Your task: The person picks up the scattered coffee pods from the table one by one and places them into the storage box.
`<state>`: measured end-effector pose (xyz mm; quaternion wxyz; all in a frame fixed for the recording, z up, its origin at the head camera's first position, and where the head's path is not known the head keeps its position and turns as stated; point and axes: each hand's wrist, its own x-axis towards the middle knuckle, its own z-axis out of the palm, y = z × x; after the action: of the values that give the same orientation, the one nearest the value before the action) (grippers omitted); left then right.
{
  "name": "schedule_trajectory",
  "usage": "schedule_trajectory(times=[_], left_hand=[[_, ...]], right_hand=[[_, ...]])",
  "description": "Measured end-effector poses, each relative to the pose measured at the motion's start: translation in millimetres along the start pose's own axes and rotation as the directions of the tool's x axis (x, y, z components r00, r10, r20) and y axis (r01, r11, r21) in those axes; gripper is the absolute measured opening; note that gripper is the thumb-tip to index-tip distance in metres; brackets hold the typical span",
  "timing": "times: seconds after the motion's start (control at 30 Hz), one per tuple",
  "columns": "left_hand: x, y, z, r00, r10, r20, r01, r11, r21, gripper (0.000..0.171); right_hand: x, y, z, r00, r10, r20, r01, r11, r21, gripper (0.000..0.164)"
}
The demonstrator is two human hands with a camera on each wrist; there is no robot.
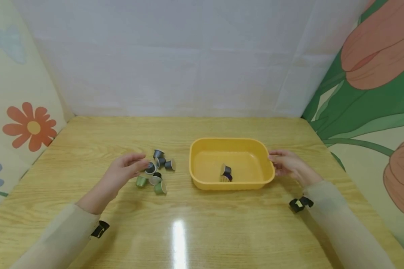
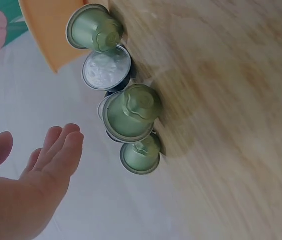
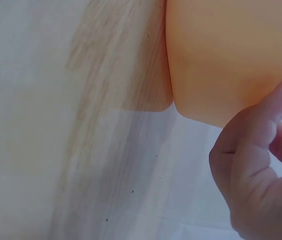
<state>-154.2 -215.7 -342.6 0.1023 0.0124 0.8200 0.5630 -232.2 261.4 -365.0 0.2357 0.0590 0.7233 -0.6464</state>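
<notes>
My left hand (image 1: 126, 170) hovers at the left edge of a loose cluster of coffee capsules on the table. Its thumb and fingers are apart, with nothing between them in the left wrist view. Dark capsules (image 1: 170, 164) lie toward the back of the cluster, and green capsules (image 1: 160, 188) toward the front. To their right stands a yellow plastic basin (image 1: 198, 183), with a few capsules (image 1: 226, 169) on its floor. My right hand (image 1: 289, 166) holds the basin's right end by the rim, fingers bent in the right wrist view; some fingertips are hidden.
The wood-grain table (image 1: 202, 224) spans the area under both arms. A white sheet (image 1: 188, 59) hangs behind it. Flower-printed panels (image 1: 373, 112) flank the table on both sides. Bare tabletop separates the loose capsules from the basin.
</notes>
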Motion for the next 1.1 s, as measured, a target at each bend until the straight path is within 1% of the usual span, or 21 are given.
schedule_trajectory(times=[0.07, 0.13, 0.2, 0.27, 0.37, 0.43, 0.5, 0.57, 0.67, 0.77, 0.83, 0.97, 1.03, 1.1], left_hand=[[-0.1, -3.3, -0.8, 1.000, 0.003, -0.010, -0.003, 1.000, 0.025, 0.064], [-0.6, -6.5, -2.0, 1.000, 0.021, -0.012, -0.021, 0.998, 0.060, 0.060], [-1.5, -9.8, -3.7, 0.999, 0.045, -0.006, -0.044, 0.991, 0.124, 0.059], [-2.3, -13.4, -5.5, 0.998, 0.068, 0.011, -0.069, 0.979, 0.194, 0.057], [-2.1, -19.9, -8.3, 0.994, 0.100, 0.041, -0.108, 0.945, 0.309, 0.057], [-1.5, -24.2, -9.5, 0.992, 0.116, 0.059, -0.129, 0.921, 0.369, 0.056], [-0.9, -28.0, -10.9, 0.987, 0.138, 0.080, -0.159, 0.888, 0.431, 0.056], [-0.5, -31.0, -12.2, 0.983, 0.155, 0.100, -0.184, 0.862, 0.472, 0.056], [0.1, -34.0, -14.1, 0.977, 0.165, 0.134, -0.211, 0.835, 0.508, 0.056], [1.9, -37.5, -16.1, 0.972, 0.166, 0.169, -0.231, 0.823, 0.519, 0.057], [3.2, -39.9, -17.2, 0.969, 0.161, 0.186, -0.236, 0.823, 0.516, 0.058], [6.1, -43.5, -18.8, 0.961, 0.186, 0.204, -0.267, 0.812, 0.519, 0.057], [7.6, -44.8, -19.2, 0.956, 0.203, 0.211, -0.287, 0.800, 0.527, 0.055], [9.3, -46.1, -19.1, 0.953, 0.208, 0.219, -0.295, 0.791, 0.536, 0.055]], right_hand=[[0, 0, 0, 1.000, 0.001, 0.002, -0.001, 1.000, -0.009, 0.053], [0, 0, 1, 1.000, -0.002, 0.006, 0.002, 1.000, -0.014, 0.053], [0, 1, 1, 1.000, 0.001, 0.002, -0.001, 1.000, -0.014, 0.053], [0, 1, 2, 1.000, 0.000, -0.001, 0.000, 1.000, -0.008, 0.052], [1, 2, 1, 1.000, -0.001, -0.006, 0.001, 1.000, -0.006, 0.049], [1, 2, 1, 1.000, -0.006, -0.006, 0.006, 1.000, -0.009, 0.048], [1, 2, 0, 1.000, -0.006, -0.008, 0.006, 1.000, -0.015, 0.047], [2, 2, 1, 1.000, -0.009, -0.009, 0.008, 1.000, -0.019, 0.048], [2, 1, 1, 1.000, -0.008, -0.015, 0.008, 1.000, -0.022, 0.048], [1, 0, 1, 1.000, -0.011, -0.017, 0.010, 1.000, -0.028, 0.047], [1, 0, 1, 1.000, -0.011, -0.024, 0.010, 0.999, -0.040, 0.045], [1, 0, 2, 0.999, -0.021, -0.025, 0.019, 0.998, -0.065, 0.045], [0, 0, 2, 0.999, -0.023, -0.024, 0.021, 0.997, -0.072, 0.045], [0, 0, 1, 0.999, -0.028, -0.017, 0.026, 0.997, -0.078, 0.044]])
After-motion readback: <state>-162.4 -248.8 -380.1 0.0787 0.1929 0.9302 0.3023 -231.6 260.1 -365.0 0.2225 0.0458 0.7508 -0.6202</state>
